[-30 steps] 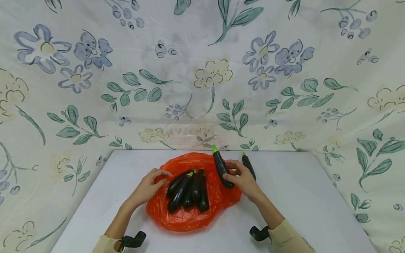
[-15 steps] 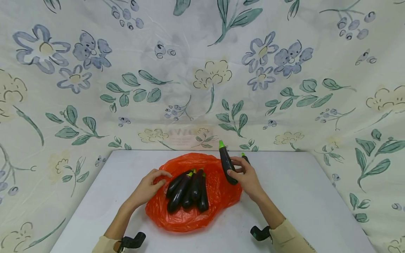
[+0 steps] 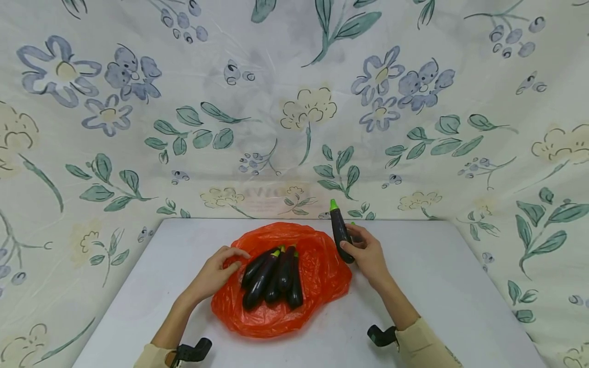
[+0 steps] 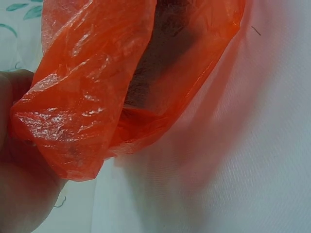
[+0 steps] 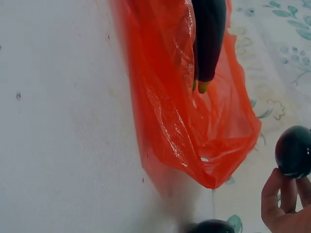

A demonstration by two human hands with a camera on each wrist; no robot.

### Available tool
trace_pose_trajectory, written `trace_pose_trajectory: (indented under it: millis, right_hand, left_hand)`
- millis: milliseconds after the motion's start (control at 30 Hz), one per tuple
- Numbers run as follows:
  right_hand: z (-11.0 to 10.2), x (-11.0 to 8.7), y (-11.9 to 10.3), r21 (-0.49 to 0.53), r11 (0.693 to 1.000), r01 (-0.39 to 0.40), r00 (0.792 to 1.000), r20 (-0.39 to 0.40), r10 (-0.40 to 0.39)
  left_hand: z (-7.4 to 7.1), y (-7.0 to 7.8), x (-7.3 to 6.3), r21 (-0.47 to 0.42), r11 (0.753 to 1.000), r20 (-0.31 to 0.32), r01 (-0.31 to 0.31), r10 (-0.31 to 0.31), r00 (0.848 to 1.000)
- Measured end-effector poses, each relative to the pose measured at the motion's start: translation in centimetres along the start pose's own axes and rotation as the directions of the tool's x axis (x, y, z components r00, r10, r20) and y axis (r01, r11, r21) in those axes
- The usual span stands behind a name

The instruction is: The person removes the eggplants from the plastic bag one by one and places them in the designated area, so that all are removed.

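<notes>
My right hand pinches an eggplant between thumb and fingers, its green stem end up, at the bag's right edge. In the right wrist view the rounded dark end of the held eggplant shows above the fingertips. My left hand grips the left rim of a red plastic bag; the left wrist view shows the crumpled film between thumb and fingers. Several eggplants lie together inside the opened bag.
Another eggplant lies on the white table, mostly hidden behind my right hand in the head view. A floral cloth hangs behind and around the table. Each wrist carries a black camera mount.
My right hand has carried its eggplant rightward, from over the bag to its right edge, now covering most of the eggplant on the table. The left hand and bag have stayed put.
</notes>
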State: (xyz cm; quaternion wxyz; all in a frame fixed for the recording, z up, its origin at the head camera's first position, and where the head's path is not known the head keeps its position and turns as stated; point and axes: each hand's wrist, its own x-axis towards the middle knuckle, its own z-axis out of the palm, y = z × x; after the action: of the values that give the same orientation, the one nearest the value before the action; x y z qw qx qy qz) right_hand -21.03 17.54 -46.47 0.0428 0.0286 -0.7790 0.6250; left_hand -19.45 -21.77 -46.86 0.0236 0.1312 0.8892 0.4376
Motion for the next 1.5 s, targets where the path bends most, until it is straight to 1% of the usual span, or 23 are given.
trace_pose_trajectory:
  millis: [100,333,500,833,1133,1300,1500]
  right_hand:
    - [-0.2,0.2,0.2,-0.003,1.000,-0.006,1.000,-0.012,0.006]
    - [-0.7,0.6,0.1,-0.038,0.997,-0.061,0.996,-0.064,0.059]
    - [-1.2,0.9,0.3,-0.058,0.993,-0.100,0.992,-0.077,0.096]
    - [-2.6,1.2,0.7,-0.053,0.993,-0.106,0.990,-0.104,0.100]
    - [-4.0,1.5,1.4,-0.048,0.995,-0.086,0.989,-0.129,0.079]
    - [-4.9,1.7,2.3,-0.047,0.993,-0.108,0.985,-0.137,0.101]
    - [-5.8,2.0,3.3,-0.076,0.985,-0.154,0.981,-0.134,0.142]
  left_hand:
    - [0.0,0.0,0.0,-0.001,1.000,-0.001,0.001,-0.001,1.000]
    - [0.1,0.1,0.0,-0.003,1.000,0.004,-0.011,0.011,1.000]
    - [0.0,0.1,0.2,0.000,1.000,0.000,-0.015,0.015,1.000]
    - [0.0,-0.1,0.4,0.001,1.000,0.005,-0.021,0.021,1.000]
    - [0.1,0.1,0.5,0.004,1.000,0.007,-0.018,0.018,1.000]
    - [0.0,-0.1,0.4,0.007,1.000,0.004,-0.019,0.019,1.000]
    - [0.1,-0.1,0.3,0.005,1.000,0.000,-0.012,0.012,1.000]
